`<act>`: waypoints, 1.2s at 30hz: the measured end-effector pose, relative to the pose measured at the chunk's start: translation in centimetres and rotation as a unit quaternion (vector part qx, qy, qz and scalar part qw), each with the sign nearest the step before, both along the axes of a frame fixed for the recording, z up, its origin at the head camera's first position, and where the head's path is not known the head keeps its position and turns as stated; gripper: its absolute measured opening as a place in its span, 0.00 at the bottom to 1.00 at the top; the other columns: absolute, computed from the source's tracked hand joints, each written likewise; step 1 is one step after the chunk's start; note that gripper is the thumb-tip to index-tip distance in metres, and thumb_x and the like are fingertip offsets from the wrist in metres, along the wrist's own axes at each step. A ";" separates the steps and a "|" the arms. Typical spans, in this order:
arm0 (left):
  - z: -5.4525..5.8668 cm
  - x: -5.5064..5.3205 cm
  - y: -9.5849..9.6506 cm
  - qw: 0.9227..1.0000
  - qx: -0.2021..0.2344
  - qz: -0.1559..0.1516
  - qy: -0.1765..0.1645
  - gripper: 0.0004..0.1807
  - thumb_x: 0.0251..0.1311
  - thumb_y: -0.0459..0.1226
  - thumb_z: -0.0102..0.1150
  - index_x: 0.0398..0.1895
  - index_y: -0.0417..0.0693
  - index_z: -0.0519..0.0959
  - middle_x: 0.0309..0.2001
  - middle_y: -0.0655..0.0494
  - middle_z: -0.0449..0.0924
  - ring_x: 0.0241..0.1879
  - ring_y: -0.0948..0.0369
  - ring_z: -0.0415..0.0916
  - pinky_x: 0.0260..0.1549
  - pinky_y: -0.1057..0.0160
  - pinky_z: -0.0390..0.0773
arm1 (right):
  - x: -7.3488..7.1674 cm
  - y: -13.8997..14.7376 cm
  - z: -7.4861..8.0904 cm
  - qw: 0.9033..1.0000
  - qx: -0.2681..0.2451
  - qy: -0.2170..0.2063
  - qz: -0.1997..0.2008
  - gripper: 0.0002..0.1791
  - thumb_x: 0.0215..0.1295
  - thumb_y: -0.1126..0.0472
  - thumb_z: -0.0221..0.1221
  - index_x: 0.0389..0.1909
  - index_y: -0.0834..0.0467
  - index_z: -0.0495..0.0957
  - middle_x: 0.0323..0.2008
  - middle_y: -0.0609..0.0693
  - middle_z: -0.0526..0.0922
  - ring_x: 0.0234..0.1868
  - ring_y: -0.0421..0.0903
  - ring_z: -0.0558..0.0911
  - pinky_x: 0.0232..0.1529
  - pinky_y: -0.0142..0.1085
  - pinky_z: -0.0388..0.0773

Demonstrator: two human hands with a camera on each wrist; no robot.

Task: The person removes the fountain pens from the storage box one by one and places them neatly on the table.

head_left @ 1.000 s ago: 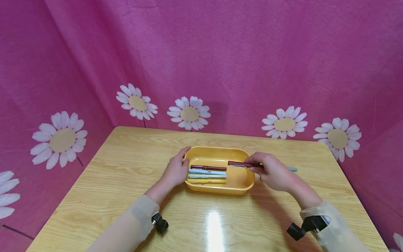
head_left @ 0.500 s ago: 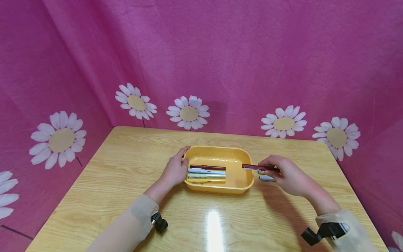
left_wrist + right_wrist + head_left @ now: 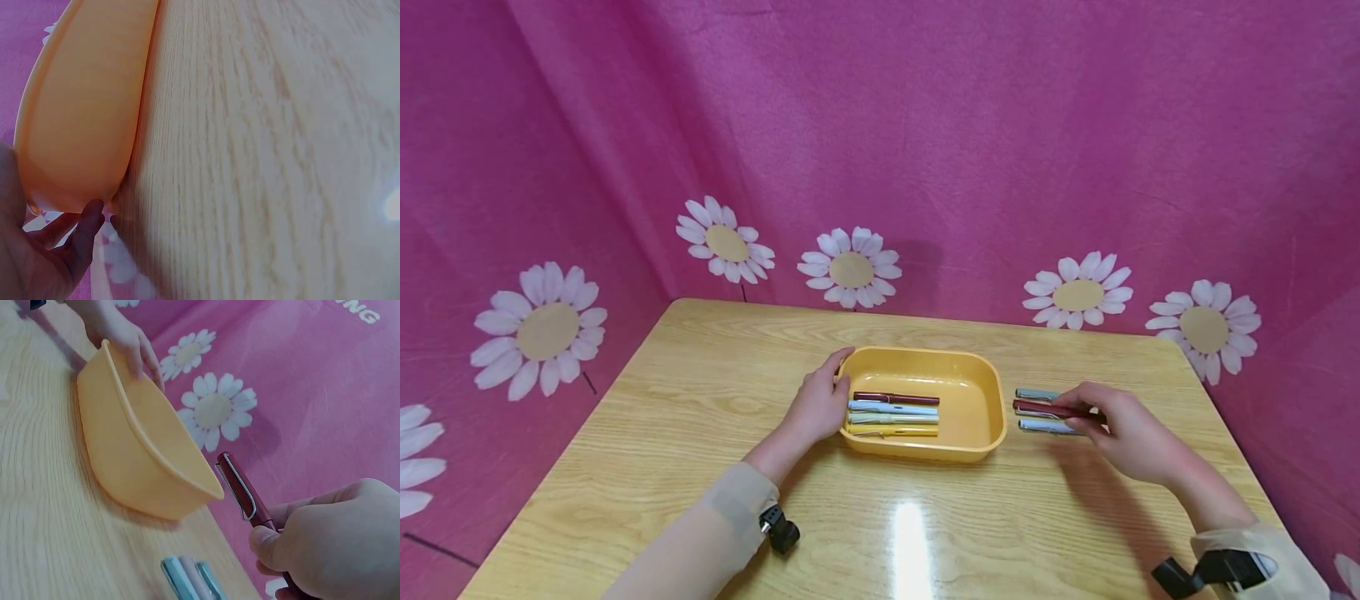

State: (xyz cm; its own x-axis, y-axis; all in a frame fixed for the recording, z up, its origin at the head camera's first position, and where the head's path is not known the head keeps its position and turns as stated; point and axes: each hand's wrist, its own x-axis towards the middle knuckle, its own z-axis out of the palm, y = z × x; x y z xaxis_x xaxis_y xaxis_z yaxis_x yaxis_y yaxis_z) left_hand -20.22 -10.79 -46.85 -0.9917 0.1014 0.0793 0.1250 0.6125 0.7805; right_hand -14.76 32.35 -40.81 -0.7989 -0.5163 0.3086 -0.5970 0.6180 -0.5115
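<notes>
A yellow plastic tray (image 3: 988, 425) sits on the table. My left hand (image 3: 822, 404) grips its left end, thumb over the rim; in the left wrist view the fingers (image 3: 84, 234) lie at the outer wall. Inside lie a dark red pen (image 3: 898, 399), a light blue pen (image 3: 895, 409), a pale green pen (image 3: 891, 419) and a yellow pen (image 3: 898, 431), side by side. Right of the tray, my right hand (image 3: 1123, 429) pinches another dark red pen (image 3: 242, 487), clip showing. Beneath it are a teal pen (image 3: 1036, 393) and a light blue pen (image 3: 1043, 427), partly hidden by the hand.
In the right wrist view, a greyish pen (image 3: 197, 580) lies between the two bluish ones. The wooden table (image 3: 850, 517) extends around the tray. Behind it hangs a pink cloth (image 3: 955, 167) with white daisies.
My right hand has moved right and slightly nearer, carrying the dark red pen from over the tray to above the pens on the right. The left hand and tray stay in place.
</notes>
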 end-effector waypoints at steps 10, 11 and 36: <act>-0.1 0.0 -0.2 1.000 -0.005 -0.001 -0.001 0.27 0.81 0.35 0.46 0.81 0.51 0.66 0.66 0.39 0.78 0.65 0.46 0.76 0.66 0.43 0.73 | 0.3 1.4 -2.3 0.999 0.009 -0.044 -0.026 0.19 0.63 0.79 0.66 0.48 0.56 0.85 0.40 0.45 0.85 0.38 0.44 0.80 0.37 0.33 0.80; -0.1 0.0 -0.2 1.000 -0.004 -0.002 0.001 0.27 0.81 0.35 0.46 0.80 0.50 0.66 0.66 0.39 0.79 0.64 0.46 0.77 0.65 0.43 0.73 | 0.3 1.4 -2.6 0.998 0.012 -0.047 -0.029 0.19 0.63 0.79 0.66 0.48 0.56 0.85 0.40 0.44 0.85 0.39 0.44 0.80 0.38 0.34 0.80; 0.2 0.1 0.0 1.000 0.009 -0.005 -0.012 0.28 0.83 0.37 0.45 0.82 0.51 0.64 0.67 0.39 0.77 0.63 0.48 0.78 0.65 0.44 0.74 | -0.2 2.4 -6.8 0.996 0.074 -0.025 -0.046 0.18 0.58 0.80 0.69 0.44 0.56 0.87 0.41 0.42 0.82 0.43 0.42 0.81 0.43 0.42 0.83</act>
